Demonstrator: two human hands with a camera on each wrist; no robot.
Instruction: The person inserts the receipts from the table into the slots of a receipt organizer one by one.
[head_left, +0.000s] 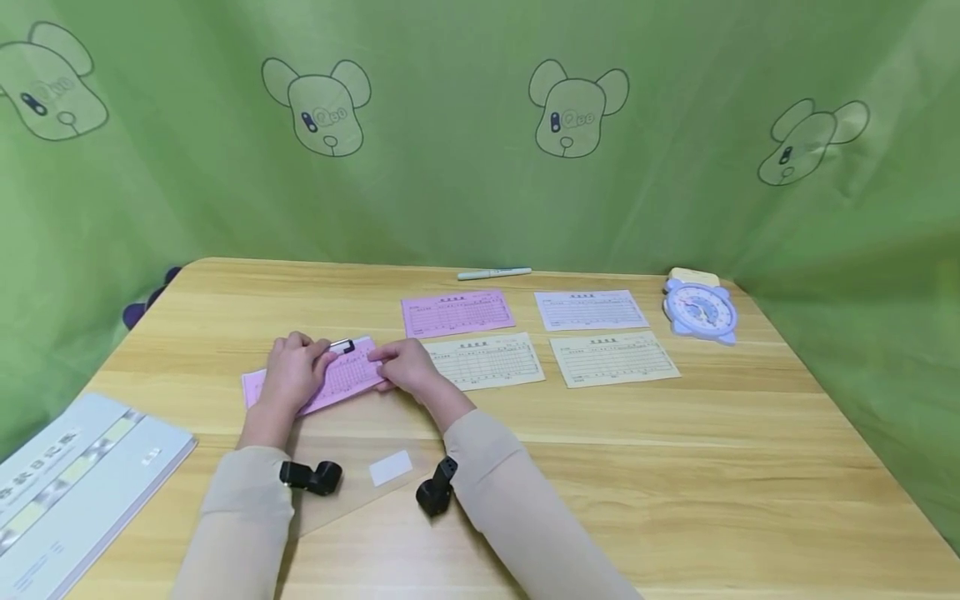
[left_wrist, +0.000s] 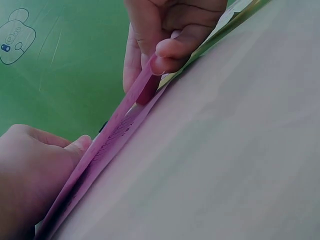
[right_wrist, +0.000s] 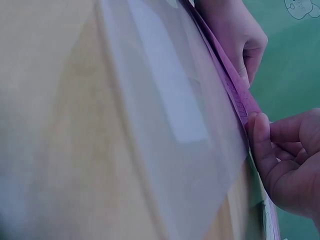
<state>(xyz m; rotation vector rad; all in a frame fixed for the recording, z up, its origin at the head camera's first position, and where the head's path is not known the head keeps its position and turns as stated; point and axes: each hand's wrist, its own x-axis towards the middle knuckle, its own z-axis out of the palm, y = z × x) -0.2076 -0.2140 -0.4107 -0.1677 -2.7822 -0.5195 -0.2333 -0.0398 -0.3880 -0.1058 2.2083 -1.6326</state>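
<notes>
Pink slips: at left of centre in the head view, the pink slips (head_left: 352, 374) are in both hands.
Left hand (head_left: 291, 371): it pinches their upper edge, beside the dark clip (head_left: 342, 347).
Right hand (head_left: 407, 366): it pinches their right end.
Done: the clip seems placed on the upper edge.
Left: a gap between sheets probably needs closing.
Long axis: left to right, rising slightly rightward; the printed face is upward.

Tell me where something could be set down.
The widest bare patch lies right of the right sleeve, in front of the rightmost cream slip and blue dial. Another: behind the left hand, left of the flat pink slip. Crowded: around the clear folder and held pink slip.
</notes>
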